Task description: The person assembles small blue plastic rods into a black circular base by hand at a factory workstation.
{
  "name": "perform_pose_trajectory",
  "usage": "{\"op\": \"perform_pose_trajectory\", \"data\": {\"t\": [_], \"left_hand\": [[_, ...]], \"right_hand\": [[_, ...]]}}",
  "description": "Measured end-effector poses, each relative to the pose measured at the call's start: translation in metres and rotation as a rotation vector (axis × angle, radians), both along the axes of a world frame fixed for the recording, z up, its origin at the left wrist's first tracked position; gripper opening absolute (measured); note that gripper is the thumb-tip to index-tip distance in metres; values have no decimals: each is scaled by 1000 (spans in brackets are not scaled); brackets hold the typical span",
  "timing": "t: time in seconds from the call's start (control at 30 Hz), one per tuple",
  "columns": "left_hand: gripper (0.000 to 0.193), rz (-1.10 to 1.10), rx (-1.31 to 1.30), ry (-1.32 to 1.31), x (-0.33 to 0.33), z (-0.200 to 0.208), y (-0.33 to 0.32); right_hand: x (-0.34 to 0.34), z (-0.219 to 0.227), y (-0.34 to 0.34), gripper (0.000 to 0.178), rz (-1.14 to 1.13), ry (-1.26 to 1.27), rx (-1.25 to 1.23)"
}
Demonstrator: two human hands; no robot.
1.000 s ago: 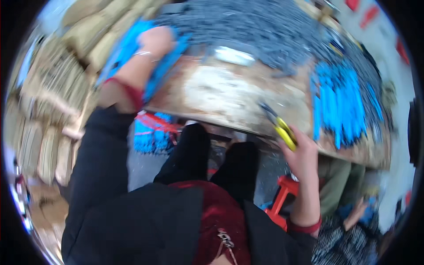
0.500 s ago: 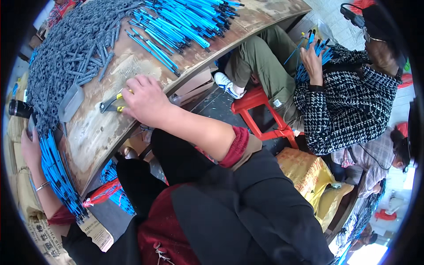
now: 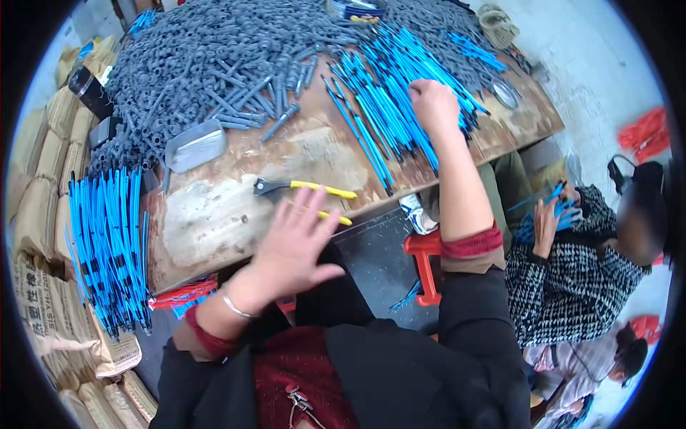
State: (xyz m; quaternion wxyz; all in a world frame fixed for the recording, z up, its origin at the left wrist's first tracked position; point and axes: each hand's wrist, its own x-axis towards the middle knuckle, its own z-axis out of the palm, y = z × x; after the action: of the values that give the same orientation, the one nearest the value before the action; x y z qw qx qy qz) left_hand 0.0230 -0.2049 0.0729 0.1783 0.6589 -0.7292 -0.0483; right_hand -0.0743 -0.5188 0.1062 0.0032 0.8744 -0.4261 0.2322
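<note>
My left hand is open, palm down with fingers spread, just above the table's near edge. Its fingers partly cover hand cutters with a dark head and yellow handles, which lie on the wood. Over a pile of thin blue rods with black ends, my right hand has its fingers curled. What they close on, if anything, is hidden. A second bunch of blue rods hangs over the table's left edge. A clear plastic scoop-like tray lies beside a big heap of grey plastic tubes.
The worn wooden table curves across the front. Stacked brown sacks and a black cup stand at the left. At the right, a person in a checked jacket holds blue rods near a red stool.
My right hand has let go of the cutters and moved right to the blue rods. My left hand has come from the far left to the table's front. The view has swung.
</note>
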Motion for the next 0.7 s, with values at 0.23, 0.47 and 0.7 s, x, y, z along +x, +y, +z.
{"op": "perform_pose_trajectory", "data": {"t": [0.23,0.47,0.7], "left_hand": [[73,51,8,122,3,-21,-35],[40,151,-228,985,44,3,-41],[25,454,-535,1157,38,-29,1]], "right_hand": [[47,-1,-41,19,-206,243,-104],[86,-41,28,22,131,216,8],[105,-68,1,17,202,492,52]]}}
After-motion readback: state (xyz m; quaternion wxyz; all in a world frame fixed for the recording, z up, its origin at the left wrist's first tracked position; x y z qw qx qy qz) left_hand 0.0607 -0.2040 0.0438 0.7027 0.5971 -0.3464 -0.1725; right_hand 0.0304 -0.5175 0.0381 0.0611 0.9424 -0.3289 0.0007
